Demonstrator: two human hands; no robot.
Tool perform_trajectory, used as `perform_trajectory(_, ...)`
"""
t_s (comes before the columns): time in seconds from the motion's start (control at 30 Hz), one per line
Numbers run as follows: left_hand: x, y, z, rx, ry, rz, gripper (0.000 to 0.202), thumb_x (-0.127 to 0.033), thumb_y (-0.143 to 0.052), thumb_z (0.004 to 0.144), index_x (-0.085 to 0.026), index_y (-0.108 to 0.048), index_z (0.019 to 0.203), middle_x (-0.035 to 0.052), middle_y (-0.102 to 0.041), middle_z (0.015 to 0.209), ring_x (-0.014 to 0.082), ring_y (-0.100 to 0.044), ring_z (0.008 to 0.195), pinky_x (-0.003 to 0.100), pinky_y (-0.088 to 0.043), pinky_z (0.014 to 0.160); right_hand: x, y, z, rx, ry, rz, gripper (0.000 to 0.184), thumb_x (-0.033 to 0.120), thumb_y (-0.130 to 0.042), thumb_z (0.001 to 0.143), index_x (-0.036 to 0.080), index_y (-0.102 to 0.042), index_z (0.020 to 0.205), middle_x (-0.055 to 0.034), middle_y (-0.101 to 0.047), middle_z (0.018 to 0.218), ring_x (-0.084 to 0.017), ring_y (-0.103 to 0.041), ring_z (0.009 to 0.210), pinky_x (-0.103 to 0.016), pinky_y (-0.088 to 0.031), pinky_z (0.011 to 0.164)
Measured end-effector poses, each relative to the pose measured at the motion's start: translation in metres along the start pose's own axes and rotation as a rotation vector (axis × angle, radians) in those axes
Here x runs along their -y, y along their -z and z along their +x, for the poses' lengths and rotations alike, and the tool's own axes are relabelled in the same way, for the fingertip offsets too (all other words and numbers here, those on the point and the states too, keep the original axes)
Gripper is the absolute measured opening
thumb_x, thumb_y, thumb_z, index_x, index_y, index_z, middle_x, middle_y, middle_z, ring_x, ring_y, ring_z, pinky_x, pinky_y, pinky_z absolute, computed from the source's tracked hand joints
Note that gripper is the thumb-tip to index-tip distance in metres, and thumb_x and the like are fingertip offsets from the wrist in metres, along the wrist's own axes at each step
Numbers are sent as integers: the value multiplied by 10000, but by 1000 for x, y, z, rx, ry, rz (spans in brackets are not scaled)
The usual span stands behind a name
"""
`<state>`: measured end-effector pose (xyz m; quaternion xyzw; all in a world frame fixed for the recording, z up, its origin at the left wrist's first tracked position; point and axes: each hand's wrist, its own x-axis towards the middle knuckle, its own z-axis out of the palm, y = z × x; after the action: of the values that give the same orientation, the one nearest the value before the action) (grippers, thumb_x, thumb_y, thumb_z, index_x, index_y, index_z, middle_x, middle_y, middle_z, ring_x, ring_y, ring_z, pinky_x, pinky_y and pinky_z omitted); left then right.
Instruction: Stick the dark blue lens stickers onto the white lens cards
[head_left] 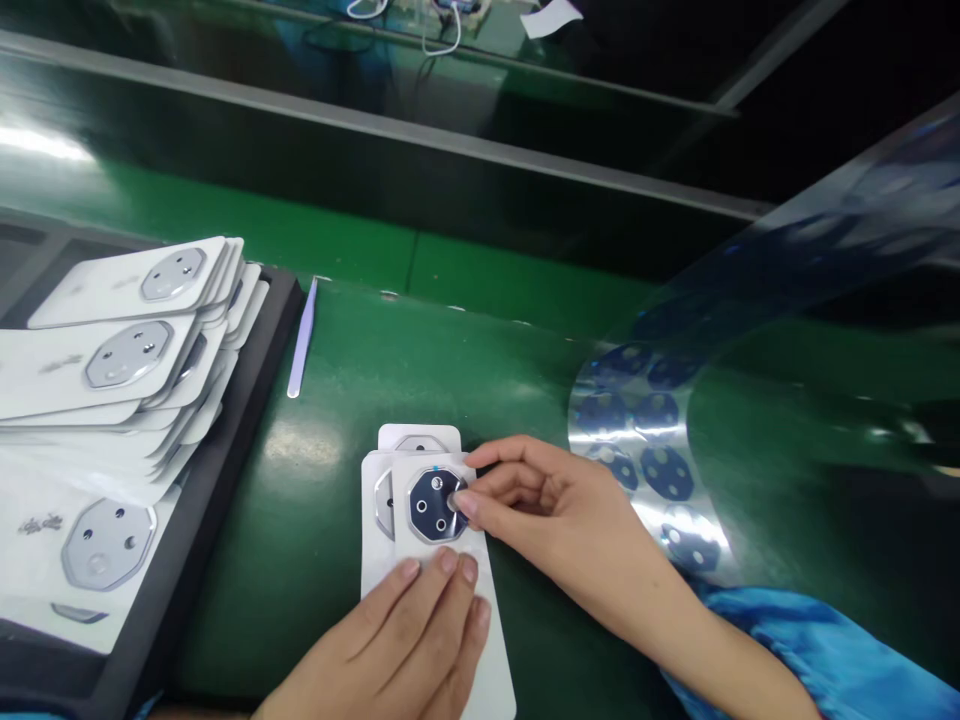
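Note:
A white rectangular panel (491,640) with rounded corners lies on top of a few like it, in front of me on the green bench. Near its far end is an octagonal insert covered by a dark blue sticker (427,510) with several holes. My left hand (409,630) rests flat over the panel, fingers stretched out just below the octagon. At the sticker's right edge, my right hand (525,490) has thumb and index finger close together by the panel's edge. Whether the sticker's edge is between them is hard to see.
A black tray (232,430) at left holds stacked white panels (142,360) with grey octagonal inserts. Lilac tweezers (302,340) lie beside it on the green bench (360,350). A clear strip of dark blue stickers (667,470) curves up at right.

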<state>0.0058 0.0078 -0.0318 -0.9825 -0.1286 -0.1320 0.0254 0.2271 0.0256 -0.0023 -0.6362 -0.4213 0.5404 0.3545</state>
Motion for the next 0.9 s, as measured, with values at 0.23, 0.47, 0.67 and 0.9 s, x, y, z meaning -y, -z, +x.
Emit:
perform_trajectory(0.23, -2, 1, 2, 36, 28, -35, 540, -469, -373, 1044, -79, -526, 1384, 167, -500, 1431, 324, -420, 1361, 468, -158, 1224, -7, -7, -3, -150, 698, -848, 356, 434, -463, 1113, 138, -655, 1065, -47, -602, 809, -195, -591, 692, -311, -446, 558)
perform_trajectory(0.47, -5, 4, 1, 60, 55, -86, 559, -462, -446, 993, -69, -498, 1387, 168, -496, 1428, 326, -405, 1356, 448, -155, 1213, -15, -2, 9, -141, 776, -975, 453, 559, -523, 1067, 123, -625, 1134, -60, -559, 893, -235, -516, 789, -353, -411, 614)
perform_trajectory(0.67, -5, 11, 0, 67, 43, -75, 642, -503, -505, 958, -49, -470, 1411, 207, -451, 1469, 364, -358, 1410, 462, -127, 1219, -15, 1, 9, -120, 710, -716, 290, 469, -607, 1049, 182, -614, 1092, -29, -564, 903, -213, -534, 835, -341, -420, 692)
perform_trajectory(0.9, -7, 10, -5, -136, 19, -102, 528, -312, -560, 934, -137, -477, 1425, 247, -403, 1495, 433, -296, 1451, 557, -180, 1193, -8, 1, 11, -85, 571, 186, 277, 482, -577, 1034, 223, -499, 1091, -22, -603, 918, -174, -598, 759, -271, -486, 655)
